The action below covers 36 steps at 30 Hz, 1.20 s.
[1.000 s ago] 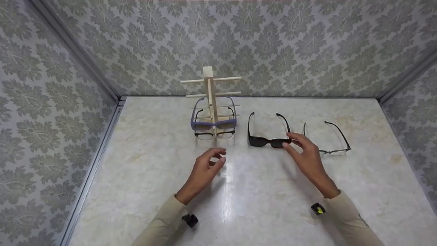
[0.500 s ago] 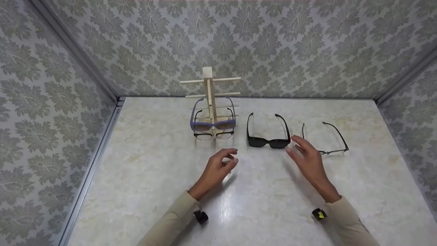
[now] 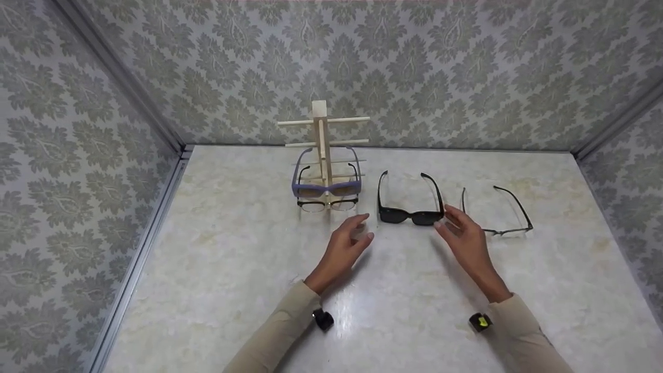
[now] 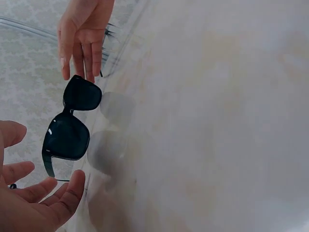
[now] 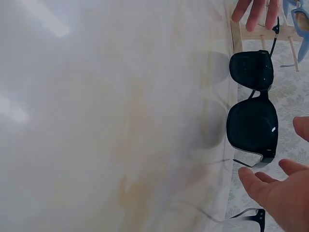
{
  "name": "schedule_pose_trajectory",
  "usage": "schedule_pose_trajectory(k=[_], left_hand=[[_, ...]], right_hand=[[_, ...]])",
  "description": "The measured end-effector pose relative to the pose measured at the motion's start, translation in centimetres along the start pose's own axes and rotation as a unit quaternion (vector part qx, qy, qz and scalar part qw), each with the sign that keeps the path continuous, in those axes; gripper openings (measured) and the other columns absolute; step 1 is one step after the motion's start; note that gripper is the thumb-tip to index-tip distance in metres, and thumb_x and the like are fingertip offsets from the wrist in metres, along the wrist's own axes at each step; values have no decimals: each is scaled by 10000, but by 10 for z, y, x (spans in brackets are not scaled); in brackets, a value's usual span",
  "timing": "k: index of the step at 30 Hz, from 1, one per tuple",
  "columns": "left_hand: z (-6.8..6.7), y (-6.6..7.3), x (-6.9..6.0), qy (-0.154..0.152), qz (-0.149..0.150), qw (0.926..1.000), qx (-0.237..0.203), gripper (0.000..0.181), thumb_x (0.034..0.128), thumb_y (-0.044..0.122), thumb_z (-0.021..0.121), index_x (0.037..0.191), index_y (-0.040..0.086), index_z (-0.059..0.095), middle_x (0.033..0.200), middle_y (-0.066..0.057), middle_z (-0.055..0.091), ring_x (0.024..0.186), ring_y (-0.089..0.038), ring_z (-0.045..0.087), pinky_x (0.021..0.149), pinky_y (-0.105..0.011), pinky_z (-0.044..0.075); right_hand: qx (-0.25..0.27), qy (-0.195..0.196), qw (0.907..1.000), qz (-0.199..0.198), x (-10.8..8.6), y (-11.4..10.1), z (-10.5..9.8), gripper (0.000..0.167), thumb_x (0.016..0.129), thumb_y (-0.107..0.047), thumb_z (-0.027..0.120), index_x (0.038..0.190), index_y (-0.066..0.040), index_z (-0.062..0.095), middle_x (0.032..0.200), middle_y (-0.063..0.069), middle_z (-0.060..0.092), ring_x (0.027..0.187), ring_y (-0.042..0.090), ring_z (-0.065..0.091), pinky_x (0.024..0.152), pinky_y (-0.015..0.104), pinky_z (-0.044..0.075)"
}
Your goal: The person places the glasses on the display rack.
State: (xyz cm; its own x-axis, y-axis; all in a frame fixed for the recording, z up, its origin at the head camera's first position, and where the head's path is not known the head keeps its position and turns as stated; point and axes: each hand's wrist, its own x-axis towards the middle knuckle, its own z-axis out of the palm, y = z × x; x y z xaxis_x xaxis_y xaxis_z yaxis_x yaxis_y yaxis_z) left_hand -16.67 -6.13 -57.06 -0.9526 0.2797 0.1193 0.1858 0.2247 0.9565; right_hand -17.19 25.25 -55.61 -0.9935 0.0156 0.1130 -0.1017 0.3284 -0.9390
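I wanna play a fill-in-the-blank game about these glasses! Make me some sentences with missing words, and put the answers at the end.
1. The stand holds ____ pairs of glasses.
2. The frame of the sunglasses near the right hand is the colour ____.
3. Of the right hand and the left hand, the one nearer the stand is the ____ one.
4. The stand is made of ____.

Missing words: two; black; left; wood.
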Motion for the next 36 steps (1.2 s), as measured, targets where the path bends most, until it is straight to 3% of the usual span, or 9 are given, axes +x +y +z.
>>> schedule_pose_trajectory(k=[3, 11, 20, 24, 31, 36], left_hand=[[6, -1, 5, 31, -40, 10000, -39, 559, 1112, 194, 681, 1611, -4, 522, 1626, -190, 531, 1429, -371, 584, 1048, -523, 586], [17, -3, 19, 107, -63, 9998, -177, 576, 1114, 208, 677, 1628, 11, 506, 1647, -193, 510, 1463, -367, 563, 1100, -505, 565], [22, -3, 36, 211, -195, 9995, -111, 577, 1105, 190, 677, 1634, 30, 510, 1638, -183, 530, 1463, -354, 565, 1137, -478, 540], [24, -5, 42, 243, -21, 9997, 26, 581, 1098, 191, 683, 1622, 2, 516, 1590, -211, 571, 1418, -365, 596, 1173, -502, 500], [36, -65, 69, 281, 184, 9991, 265, 629, 1088, 383, 712, 1649, 161, 533, 1554, -65, 620, 1335, -173, 627, 1163, -411, 488], [39, -71, 77, 309, 363, 9982, 372, 621, 1096, 391, 701, 1640, 137, 541, 1498, -75, 650, 1233, -159, 657, 1124, -425, 505]], right_hand=[[6, 15, 10000, 48, 2, 2, 2, 587, 1077, -150, 753, 1585, 46, 534, 1620, 236, 535, 1504, 382, 528, 1191, 416, 491], [71, 53, 9999, 54, 8, 4, 7, 565, 1092, -94, 712, 1593, 67, 505, 1568, 293, 555, 1467, 422, 551, 1043, 114, 490], [245, 40, 9997, 19, 15, 5, 11, 551, 1096, -74, 697, 1596, 55, 504, 1574, 294, 551, 1477, 413, 543, 1042, 102, 467], [249, 7, 9997, 44, 18, 5, 12, 558, 1105, -95, 689, 1607, 50, 492, 1578, 288, 547, 1475, 397, 544, 1039, 109, 469], [188, -41, 9997, 118, 19, 6, 12, 586, 1114, -108, 678, 1635, 44, 456, 1553, 285, 566, 1444, 393, 566, 1041, 127, 465], [185, 54, 9998, 84, 20, 6, 12, 545, 1112, -101, 680, 1611, 29, 502, 1520, 268, 600, 1401, 366, 601, 1023, 124, 472]])
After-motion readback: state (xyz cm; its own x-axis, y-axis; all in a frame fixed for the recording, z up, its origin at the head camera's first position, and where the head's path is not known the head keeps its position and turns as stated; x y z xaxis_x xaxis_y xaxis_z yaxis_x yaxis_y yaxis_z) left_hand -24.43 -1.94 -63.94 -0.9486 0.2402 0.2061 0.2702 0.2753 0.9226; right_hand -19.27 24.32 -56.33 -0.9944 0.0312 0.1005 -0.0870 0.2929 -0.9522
